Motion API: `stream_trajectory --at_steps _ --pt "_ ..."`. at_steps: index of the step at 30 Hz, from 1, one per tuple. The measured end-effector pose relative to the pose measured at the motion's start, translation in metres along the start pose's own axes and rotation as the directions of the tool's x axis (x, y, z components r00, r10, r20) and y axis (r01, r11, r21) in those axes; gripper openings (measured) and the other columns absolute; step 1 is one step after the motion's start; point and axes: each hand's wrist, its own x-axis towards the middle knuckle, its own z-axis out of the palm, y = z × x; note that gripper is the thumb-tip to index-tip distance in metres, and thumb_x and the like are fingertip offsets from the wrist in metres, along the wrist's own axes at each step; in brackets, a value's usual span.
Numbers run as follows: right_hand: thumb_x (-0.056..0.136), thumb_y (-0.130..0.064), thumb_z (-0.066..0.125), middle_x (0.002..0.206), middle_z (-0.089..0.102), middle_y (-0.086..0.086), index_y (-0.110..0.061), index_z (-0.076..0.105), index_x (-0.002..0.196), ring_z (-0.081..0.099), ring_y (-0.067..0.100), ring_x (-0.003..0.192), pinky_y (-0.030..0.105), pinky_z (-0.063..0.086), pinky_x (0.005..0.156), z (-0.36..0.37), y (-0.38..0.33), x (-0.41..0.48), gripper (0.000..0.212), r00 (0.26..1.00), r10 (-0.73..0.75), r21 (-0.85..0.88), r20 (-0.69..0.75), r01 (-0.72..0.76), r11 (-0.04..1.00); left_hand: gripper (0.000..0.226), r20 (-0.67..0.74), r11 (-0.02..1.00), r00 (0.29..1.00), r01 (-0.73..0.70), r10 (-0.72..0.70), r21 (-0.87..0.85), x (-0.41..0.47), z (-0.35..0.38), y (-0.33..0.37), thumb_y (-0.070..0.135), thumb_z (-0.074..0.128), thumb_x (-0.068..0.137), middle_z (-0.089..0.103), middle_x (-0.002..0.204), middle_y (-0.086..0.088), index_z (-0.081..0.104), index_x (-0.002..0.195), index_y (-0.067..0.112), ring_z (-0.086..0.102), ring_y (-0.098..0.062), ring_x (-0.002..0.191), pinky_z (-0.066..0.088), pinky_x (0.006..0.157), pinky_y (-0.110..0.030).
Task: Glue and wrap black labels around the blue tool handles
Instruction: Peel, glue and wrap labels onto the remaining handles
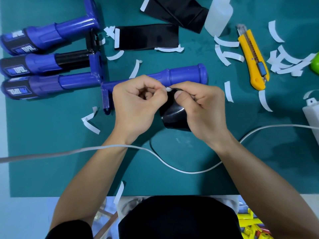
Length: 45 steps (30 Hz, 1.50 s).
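- Your left hand (136, 104) has its fingers curled in. Thumb and forefinger pinch a small white backing tab (167, 89) at the top edge of the glossy black label (174, 118).
- Your right hand (203, 107) grips that label, thumb pressed on its face and fingers curled behind it. Your palm hides the label's right side.
- The label curls up over the teal bench mat (51, 152), just in front of the bare blue plastic tool handle (183, 74) lying on the bench. Your left hand covers the middle of its shaft.
- Three labelled blue handles (39, 66) lie side by side at the far left, their print only partly legible.
- Flat black label sheets (146, 37) lie farther back, beside a translucent white bottle (218, 16) cut off at the top.
- A yellow utility knife (253, 61) lies to the right among scattered white paper strips (284, 62).
- A white cable (172, 168) crosses the mat near your wrists.
- A green object (315, 63) is cut off by the right edge and can't be identified.
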Motion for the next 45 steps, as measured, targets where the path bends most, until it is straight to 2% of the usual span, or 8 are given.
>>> stream_trajectory --at_steps 5,10,15,19,24,34,41,45 --pt "0.091 -0.004 0.059 0.056 0.028 -0.001 -0.008 0.043 0.060 0.025 0.013 0.056 0.027 0.023 0.051 -0.002 -0.003 0.001 0.035 0.997 0.074 0.088 0.032 -0.077 0.993 0.026 -0.014 1.000 1.000 0.016 -0.016 -0.006 0.001 -0.002 0.001 0.006 0.069 0.077 0.067 0.064 0.016 0.071 0.069 0.031 0.049 -0.009 0.059 0.043 0.058 -0.019" --pt "0.089 0.000 0.059 0.059 0.022 0.005 -0.006 0.029 0.061 0.021 0.014 0.057 0.029 0.019 0.051 -0.003 -0.006 0.004 0.042 0.994 0.099 0.131 0.049 -0.105 0.986 0.024 -0.030 1.000 1.000 0.005 -0.005 0.007 -0.002 -0.002 0.001 0.007 0.070 0.078 0.069 0.065 0.010 0.074 0.072 0.029 0.052 -0.012 0.060 0.044 0.058 -0.022" --pt "0.092 -0.001 0.059 0.059 0.025 0.011 0.001 0.034 0.061 0.022 0.020 0.058 0.033 0.020 0.051 -0.005 -0.003 0.004 0.040 0.993 0.077 0.113 0.087 -0.087 0.990 0.020 0.153 0.865 0.902 -0.431 0.404 0.255 -0.007 -0.010 0.004 0.009 0.069 0.089 0.067 0.068 0.005 0.079 0.105 0.016 0.051 -0.019 0.056 0.043 0.063 -0.027" --pt "0.093 0.001 0.058 0.057 0.027 0.006 0.001 0.043 0.061 0.024 0.017 0.057 0.030 0.022 0.051 -0.005 -0.001 0.006 0.035 0.985 0.071 0.139 0.159 -0.094 0.986 0.024 0.198 0.722 0.822 -0.565 0.534 0.400 -0.004 -0.014 0.003 0.009 0.066 0.086 0.071 0.070 0.000 0.083 0.100 0.015 0.052 -0.027 0.061 0.041 0.071 -0.029" --pt "0.095 -0.008 0.059 0.056 0.031 0.009 0.003 0.048 0.063 0.026 0.025 0.057 0.036 0.024 0.052 -0.005 0.000 0.006 0.035 0.978 0.040 0.108 0.203 -0.063 0.992 0.026 0.061 0.793 0.880 -0.452 0.471 0.409 -0.002 -0.009 0.000 0.012 0.076 0.090 0.067 0.093 0.005 0.076 0.115 0.019 0.057 -0.020 0.088 0.040 0.092 -0.023" --pt "0.095 -0.003 0.065 0.057 0.049 -0.001 -0.003 0.052 0.069 0.044 0.008 0.054 0.029 0.036 0.054 -0.030 -0.017 0.020 0.028 0.830 0.188 -0.186 0.525 -0.104 0.977 0.024 -0.081 0.998 0.995 -0.058 0.058 -0.003 0.013 -0.021 0.001 0.016 0.072 0.088 0.070 0.075 0.018 0.078 0.079 0.038 0.060 -0.005 0.072 0.046 0.073 -0.021" --pt "0.084 -0.034 0.057 0.066 0.059 0.005 -0.009 0.059 0.081 0.046 0.003 0.052 0.021 0.034 0.050 -0.022 -0.082 0.136 0.025 0.961 -0.018 -0.433 0.274 0.140 0.890 0.020 -0.329 0.999 0.944 -0.026 0.015 -0.029 0.031 -0.041 -0.010 0.022 0.063 0.095 0.074 0.086 0.009 0.080 0.100 0.031 0.063 -0.009 0.080 0.046 0.077 -0.021" --pt "0.089 -0.023 0.064 0.105 0.064 0.030 0.001 0.065 0.110 0.054 0.026 0.077 0.033 0.041 0.065 0.023 -0.062 0.216 0.032 0.969 0.092 -0.627 0.228 0.074 0.775 0.025 -0.364 0.996 0.932 0.033 -0.002 0.079 0.037 -0.043 -0.017 0.018 0.064 0.091 0.071 0.079 0.017 0.078 0.094 0.039 0.062 -0.009 0.076 0.046 0.078 -0.024"
